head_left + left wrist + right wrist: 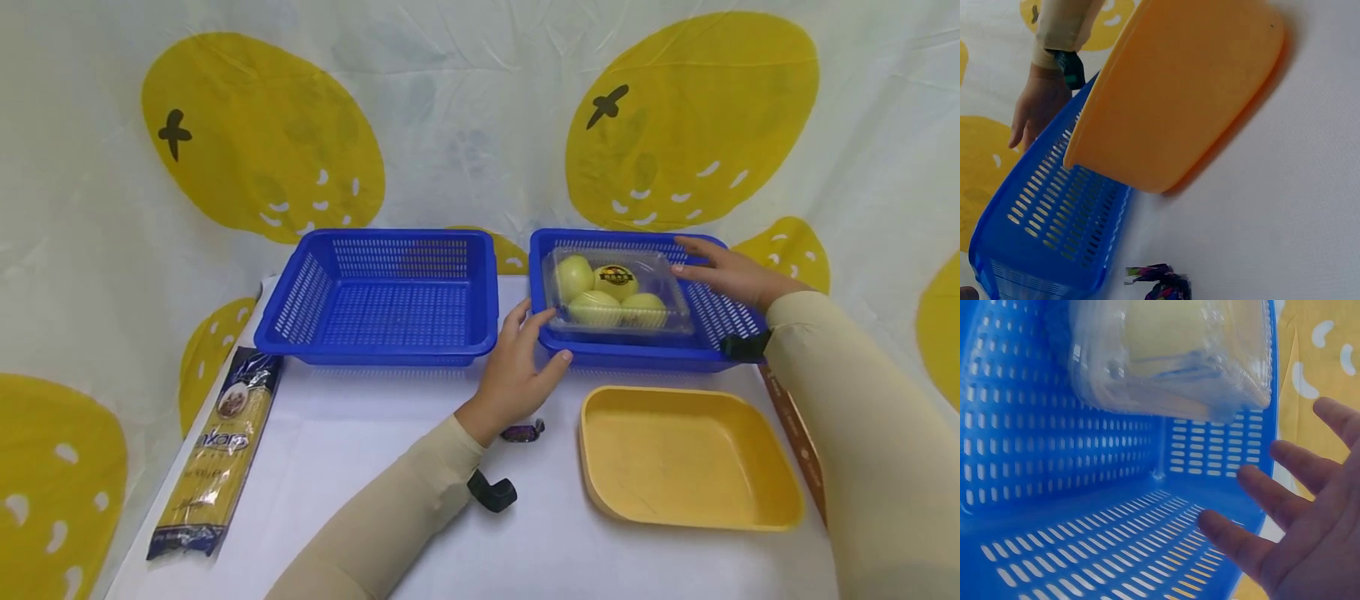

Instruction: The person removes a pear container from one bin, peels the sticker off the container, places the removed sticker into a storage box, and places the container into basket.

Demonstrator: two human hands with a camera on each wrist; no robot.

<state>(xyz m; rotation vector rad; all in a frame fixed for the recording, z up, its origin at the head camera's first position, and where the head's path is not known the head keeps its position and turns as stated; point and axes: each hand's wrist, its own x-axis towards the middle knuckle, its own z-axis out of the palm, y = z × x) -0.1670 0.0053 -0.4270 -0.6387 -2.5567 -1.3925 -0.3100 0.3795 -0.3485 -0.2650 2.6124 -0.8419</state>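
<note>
A clear plastic clamshell box (678,310) of several pale green round fruits (596,308) sits in the right blue basket (637,358), toward its left side. Its lid carries a dark oval sticker (616,276). My left hand (517,379) is at the basket's front left corner, thumb spread, with fingertips close to the box's left edge. Over the basket's right half, my right hand (731,271) reaches toward the box's right end. In the right wrist view its spread fingers (1272,494) stand apart from the box (1172,394), holding nothing.
Another blue basket (487,333) stands to the left. A yellow tray (682,458) lies in front of the right basket, with a small dark-wrapped candy (521,433) left of it. A spaghetti pack (217,450) lies at the left edge, a brown strip-like item (797,433) by my right sleeve.
</note>
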